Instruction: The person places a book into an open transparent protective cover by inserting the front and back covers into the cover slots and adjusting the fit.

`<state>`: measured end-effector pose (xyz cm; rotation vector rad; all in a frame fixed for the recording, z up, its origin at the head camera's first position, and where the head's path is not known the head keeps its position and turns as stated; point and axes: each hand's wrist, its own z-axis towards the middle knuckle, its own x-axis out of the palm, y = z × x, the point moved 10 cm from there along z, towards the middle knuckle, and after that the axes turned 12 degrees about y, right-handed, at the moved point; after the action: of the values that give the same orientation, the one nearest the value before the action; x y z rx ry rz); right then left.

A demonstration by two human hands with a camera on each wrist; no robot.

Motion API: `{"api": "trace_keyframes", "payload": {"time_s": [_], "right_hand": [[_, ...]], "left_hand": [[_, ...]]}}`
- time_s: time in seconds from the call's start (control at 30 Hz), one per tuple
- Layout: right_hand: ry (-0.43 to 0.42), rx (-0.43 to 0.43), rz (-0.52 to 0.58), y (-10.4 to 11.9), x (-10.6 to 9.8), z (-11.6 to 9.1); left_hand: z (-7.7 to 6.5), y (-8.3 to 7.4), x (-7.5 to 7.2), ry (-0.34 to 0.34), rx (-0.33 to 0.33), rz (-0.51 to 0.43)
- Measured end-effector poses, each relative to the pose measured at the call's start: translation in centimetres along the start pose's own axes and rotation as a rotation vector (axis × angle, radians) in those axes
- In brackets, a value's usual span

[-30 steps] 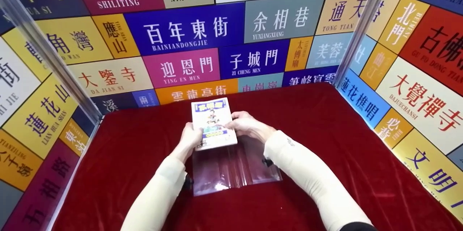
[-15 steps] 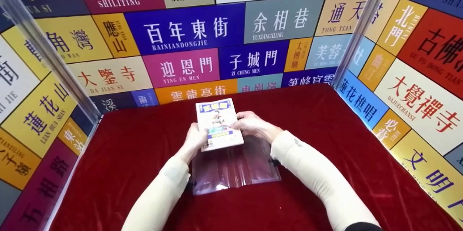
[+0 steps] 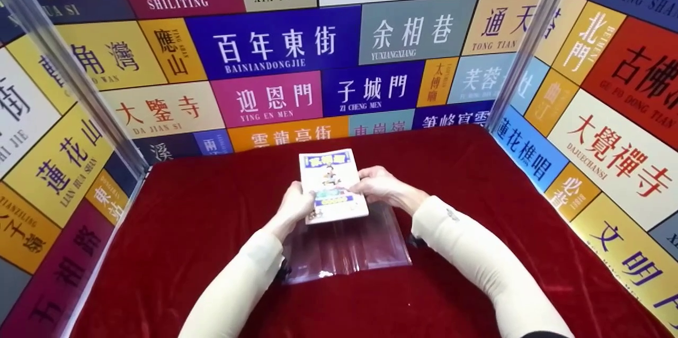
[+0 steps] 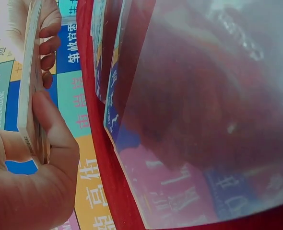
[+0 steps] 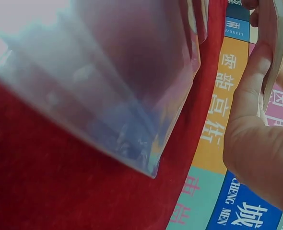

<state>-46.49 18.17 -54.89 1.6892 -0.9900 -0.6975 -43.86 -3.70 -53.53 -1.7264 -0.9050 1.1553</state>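
Both hands hold up a small book (image 3: 332,181) with a white cover, a blue title band and a cartoon figure. My left hand (image 3: 294,204) grips its lower left edge, thumb over the cover. On the right edge, my right hand (image 3: 385,187) pinches it with the thumb on front and fingers behind. The wrist views show the book (image 4: 30,72) edge-on, its pages closed. Beneath it a clear plastic book cover (image 3: 360,248) lies spread on the red cloth, its far part hidden by the book. In the right wrist view the clear sleeve (image 5: 127,110) shows glossy reflections.
A dark red velvet cloth (image 3: 212,253) covers the table. Panels with colourful Chinese place-name signs (image 3: 275,46) stand behind and at both sides. Metal corner posts (image 3: 529,41) rise at the back corners.
Both hands have carried the book a little to the right and slightly nearer, so more of the plastic cover's left side is overlapped. The grip looks the same.
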Motion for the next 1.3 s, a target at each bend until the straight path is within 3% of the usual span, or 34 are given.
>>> {"api": "trace_keyframes", "payload": {"time_s": [0.27,0.67,1.1,1.3], "right_hand": [[-0.015,-0.007,-0.025,-0.4,-1.1,-1.0],[-0.007,0.017,-0.094,-1.2,-2.0,-3.0],[0.024,0.011,-0.073,-1.6,-2.7,-4.3],[0.029,0.023,-0.096,-2.2,-3.0,-5.1]], "left_hand": [[0.3,-0.2,0.8,-0.014,0.008,0.018],[0.1,-0.4,2.4,0.037,0.035,-0.026],[0.0,-0.5,3.8,0.126,0.018,-0.051],[-0.3,0.1,4.0,0.142,-0.026,0.005]]}}
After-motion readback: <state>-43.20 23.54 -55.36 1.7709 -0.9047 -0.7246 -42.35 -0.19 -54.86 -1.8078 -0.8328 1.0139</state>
